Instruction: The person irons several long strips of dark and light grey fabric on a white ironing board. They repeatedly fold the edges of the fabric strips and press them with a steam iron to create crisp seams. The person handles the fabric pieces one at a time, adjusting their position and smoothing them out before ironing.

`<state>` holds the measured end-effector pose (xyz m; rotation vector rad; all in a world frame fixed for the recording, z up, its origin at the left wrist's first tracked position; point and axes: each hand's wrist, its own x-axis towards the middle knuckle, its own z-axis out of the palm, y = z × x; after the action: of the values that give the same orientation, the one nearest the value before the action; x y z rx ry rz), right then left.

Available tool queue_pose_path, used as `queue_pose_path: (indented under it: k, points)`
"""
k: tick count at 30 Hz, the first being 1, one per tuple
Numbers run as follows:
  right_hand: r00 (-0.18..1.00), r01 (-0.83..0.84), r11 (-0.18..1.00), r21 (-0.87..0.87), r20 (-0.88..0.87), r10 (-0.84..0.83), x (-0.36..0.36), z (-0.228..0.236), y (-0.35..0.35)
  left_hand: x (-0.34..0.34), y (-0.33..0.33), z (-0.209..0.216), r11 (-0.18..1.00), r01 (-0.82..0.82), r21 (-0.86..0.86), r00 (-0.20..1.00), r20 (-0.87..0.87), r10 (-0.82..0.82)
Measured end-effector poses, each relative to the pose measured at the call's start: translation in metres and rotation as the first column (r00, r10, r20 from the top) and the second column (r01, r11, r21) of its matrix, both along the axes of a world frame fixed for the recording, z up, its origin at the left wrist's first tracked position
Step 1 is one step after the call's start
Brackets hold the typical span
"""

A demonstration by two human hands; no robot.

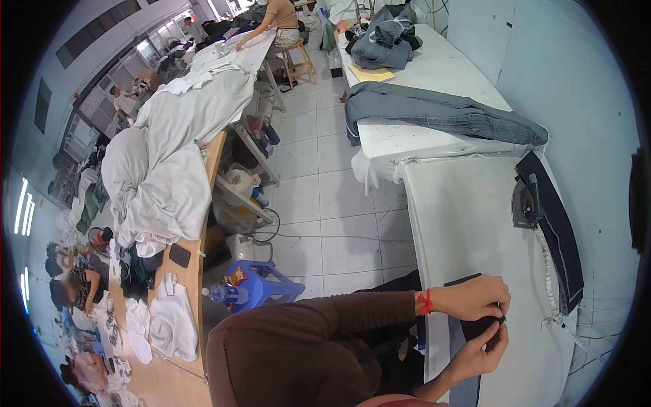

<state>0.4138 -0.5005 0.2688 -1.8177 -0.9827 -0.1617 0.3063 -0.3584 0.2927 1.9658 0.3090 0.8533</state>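
My left hand (475, 297), with a red string at the wrist below a brown sleeve, is closed with its fingertips on the edge of a small black fabric piece (476, 330). Close below it, my right hand (480, 353) pinches the same edge between thumb and fingers. The fingertips of both hands nearly meet there. The fabric lies over the white padded ironing table (461, 224), and part of it is hidden under my hands. A grey-blue strip of cloth (465, 390) runs beneath my right forearm.
An iron (525, 203) with a white wrapped cord (548, 268) rests beside a long dark fabric strip (566, 254) along the wall side. Folded grey garments (441, 112) lie on the adjoining table. A blue stool (261, 285) stands behind, near a wooden table (193, 271) with white cloth.
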Motion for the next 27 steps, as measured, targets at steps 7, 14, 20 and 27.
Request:
queue_pose_path:
  k: [7,14,20,27]
  points:
    - [0.987,-0.022,0.995,0.096,-0.154,0.037,0.011,0.000,0.000,0.018,-0.008,-0.010,0.980,-0.044,0.192,0.999,-0.004,0.045]
    - [0.999,0.040,0.999,-0.018,-0.002,-0.040,0.038,0.023,-0.039,0.051,0.025,-0.033,0.940,0.334,0.068,0.942,-0.029,-0.333]
    - [0.980,0.167,0.983,0.078,0.093,-0.174,0.060,0.084,-0.126,0.098,0.089,-0.100,0.808,0.589,-0.020,0.703,-0.482,-0.523]
    - [0.775,0.550,0.835,-0.021,0.385,-0.501,0.090,0.134,-0.235,0.165,0.058,-0.157,0.709,0.705,-0.035,0.599,-0.506,-0.621]
